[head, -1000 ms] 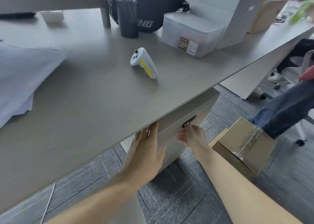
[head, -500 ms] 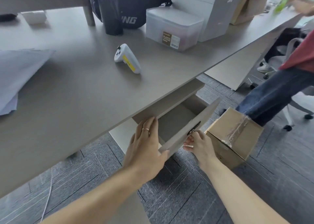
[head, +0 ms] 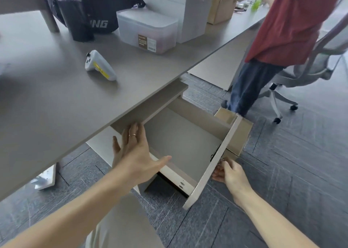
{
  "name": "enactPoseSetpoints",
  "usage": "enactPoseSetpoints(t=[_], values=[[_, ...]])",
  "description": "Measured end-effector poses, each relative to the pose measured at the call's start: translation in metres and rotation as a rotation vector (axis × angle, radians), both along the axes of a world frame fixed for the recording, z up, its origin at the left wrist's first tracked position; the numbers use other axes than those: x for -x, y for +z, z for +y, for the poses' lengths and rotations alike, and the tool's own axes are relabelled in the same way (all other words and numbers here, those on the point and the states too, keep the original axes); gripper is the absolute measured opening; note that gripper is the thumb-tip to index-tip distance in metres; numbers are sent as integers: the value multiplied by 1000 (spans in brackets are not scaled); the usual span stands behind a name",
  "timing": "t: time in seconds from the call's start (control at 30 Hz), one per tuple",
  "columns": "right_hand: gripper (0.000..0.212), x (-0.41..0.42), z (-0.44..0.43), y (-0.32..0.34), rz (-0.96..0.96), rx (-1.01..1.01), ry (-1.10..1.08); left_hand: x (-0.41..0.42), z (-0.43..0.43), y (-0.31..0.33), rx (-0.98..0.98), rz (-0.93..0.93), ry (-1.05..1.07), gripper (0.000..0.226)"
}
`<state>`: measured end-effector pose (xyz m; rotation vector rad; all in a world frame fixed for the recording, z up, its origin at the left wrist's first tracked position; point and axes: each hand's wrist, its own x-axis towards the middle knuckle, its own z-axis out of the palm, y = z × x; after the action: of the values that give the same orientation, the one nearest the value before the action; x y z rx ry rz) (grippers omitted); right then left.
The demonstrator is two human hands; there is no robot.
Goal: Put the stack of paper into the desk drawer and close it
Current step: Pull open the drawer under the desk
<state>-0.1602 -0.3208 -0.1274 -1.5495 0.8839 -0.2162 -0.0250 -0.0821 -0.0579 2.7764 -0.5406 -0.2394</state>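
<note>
The desk drawer (head: 188, 140) stands pulled far out from under the grey desk (head: 62, 104), and its inside is bare. My right hand (head: 228, 172) grips the dark handle on the drawer front (head: 212, 163). My left hand (head: 135, 151) is open, palm down, fingers spread, resting at the drawer's left side just under the desk edge, with a ring on one finger. Only a pale blur at the desk's far left edge (head: 2, 67) shows where the stack of paper lies.
On the desk sit a white game controller (head: 99, 66), a clear plastic box (head: 148, 33), a black bag (head: 90, 16) and white boxes (head: 180, 8). A cardboard box (head: 241, 134) sits on the floor behind the drawer front. A person in red (head: 282, 40) and an office chair (head: 308, 68) are at right.
The drawer went from shut to pulled far open, drawn by my right hand on its handle. My left hand slid from the drawer front to its left side. The view shifted right, losing the paper.
</note>
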Motion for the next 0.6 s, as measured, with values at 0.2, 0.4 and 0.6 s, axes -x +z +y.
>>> enactPoseSetpoints(t=[0.2,0.4,0.6], values=[[29,1,0,-2,-6,4,3,9,-6,-1,13,-25,-22,134],[23,9,-6,6,41,5,-36,9,1,18,124,-9,-91,126],[34,-42,21,120,-255,500,6,-2,36,89,499,-226,-147,78]])
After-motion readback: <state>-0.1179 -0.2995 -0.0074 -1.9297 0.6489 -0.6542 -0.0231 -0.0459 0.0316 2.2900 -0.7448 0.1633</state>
